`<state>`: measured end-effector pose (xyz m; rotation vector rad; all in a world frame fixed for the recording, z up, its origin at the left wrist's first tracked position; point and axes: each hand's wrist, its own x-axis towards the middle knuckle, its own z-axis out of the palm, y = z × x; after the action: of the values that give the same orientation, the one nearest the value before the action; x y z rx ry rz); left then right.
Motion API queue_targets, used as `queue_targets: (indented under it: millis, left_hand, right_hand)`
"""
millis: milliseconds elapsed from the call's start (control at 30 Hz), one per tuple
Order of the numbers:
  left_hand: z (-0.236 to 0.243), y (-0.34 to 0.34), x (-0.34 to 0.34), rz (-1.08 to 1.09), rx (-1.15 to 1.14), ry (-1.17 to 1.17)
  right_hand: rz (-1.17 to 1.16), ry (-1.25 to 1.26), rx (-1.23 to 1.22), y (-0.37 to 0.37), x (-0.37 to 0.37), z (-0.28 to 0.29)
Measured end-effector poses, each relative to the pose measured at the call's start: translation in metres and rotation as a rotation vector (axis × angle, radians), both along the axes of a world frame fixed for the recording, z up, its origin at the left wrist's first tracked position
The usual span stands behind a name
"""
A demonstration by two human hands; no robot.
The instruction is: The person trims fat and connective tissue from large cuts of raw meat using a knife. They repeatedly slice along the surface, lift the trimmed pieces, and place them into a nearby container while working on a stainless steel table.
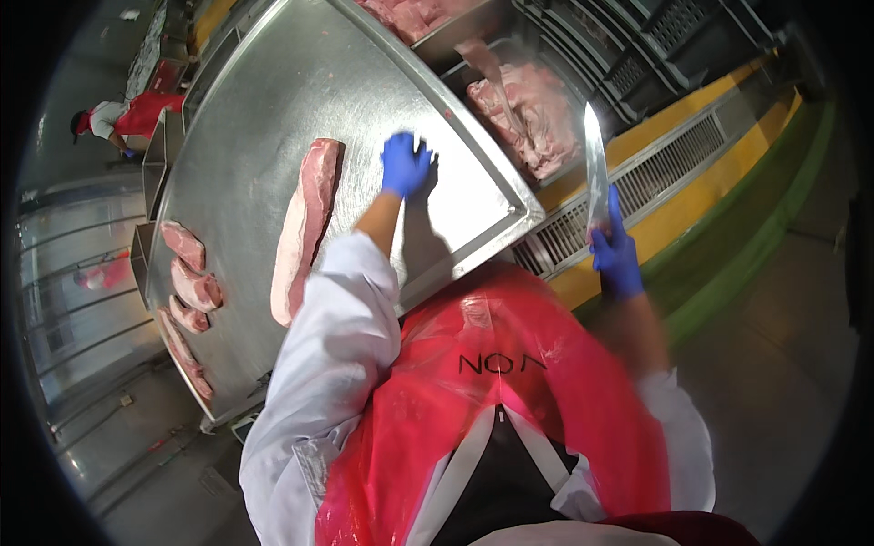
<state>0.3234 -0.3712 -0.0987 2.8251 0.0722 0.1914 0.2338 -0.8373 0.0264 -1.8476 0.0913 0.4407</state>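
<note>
My left hand (pixel 405 164), in a blue glove, is on or just over the steel table (pixel 237 109) with its fingers apart and nothing held. Left of it lies a long slab of pink meat with a pale fat layer (pixel 300 232). My right hand (pixel 615 250), also blue-gloved, grips a long knife (pixel 595 155), blade pointing up and away, beside the table's right edge. At the table's left lie several smaller cut pieces of meat (pixel 197 287).
Beyond the right edge are a bin of meat (pixel 521 114), another meat container (pixel 414 16) and dark crates (pixel 646 32). A floor grate (pixel 669 136) runs between yellow strips. A co-worker in a red apron (pixel 150 118) is at the upper left.
</note>
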Motion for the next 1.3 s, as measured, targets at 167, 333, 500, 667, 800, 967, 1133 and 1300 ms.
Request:
queue_targets:
  millis: [167, 333, 500, 667, 800, 967, 1133, 1300]
  left_hand:
    - [0.029, 0.022, -0.168, 0.132, -0.082, -0.094]
    - [0.052, 0.115, -0.331, 0.72, -0.148, 0.001]
    - [0.067, 0.172, -0.549, 0.977, -0.017, 0.011]
    - [0.087, 0.197, -0.603, 0.867, 0.264, 0.134]
    - [0.087, 0.26, -0.492, 0.776, -0.057, -0.159]
    - [0.061, 0.341, -0.344, 0.663, -0.675, 0.306]
    - [0.059, 0.29, -0.272, 0.815, -0.55, 0.186]
    - [0.066, 0.257, -0.222, 0.848, -0.379, 0.032]
  right_hand:
    - [0.034, 0.108, 0.111, 0.029, 0.001, -0.001]
    - [0.433, 0.053, 0.117, 0.14, 0.039, 0.007]
    - [0.703, 0.149, 0.244, 0.305, 0.045, 0.001]
    - [0.785, 0.171, 0.393, 0.478, -0.002, -0.033]
    - [0.706, -0.03, 0.29, 0.6, -0.014, -0.063]
    - [0.755, 0.066, 0.39, 0.718, 0.07, -0.087]
    - [0.562, -0.067, 0.147, 0.652, 0.042, -0.034]
    - [0.495, 0.041, -0.091, 0.543, -0.037, -0.05]
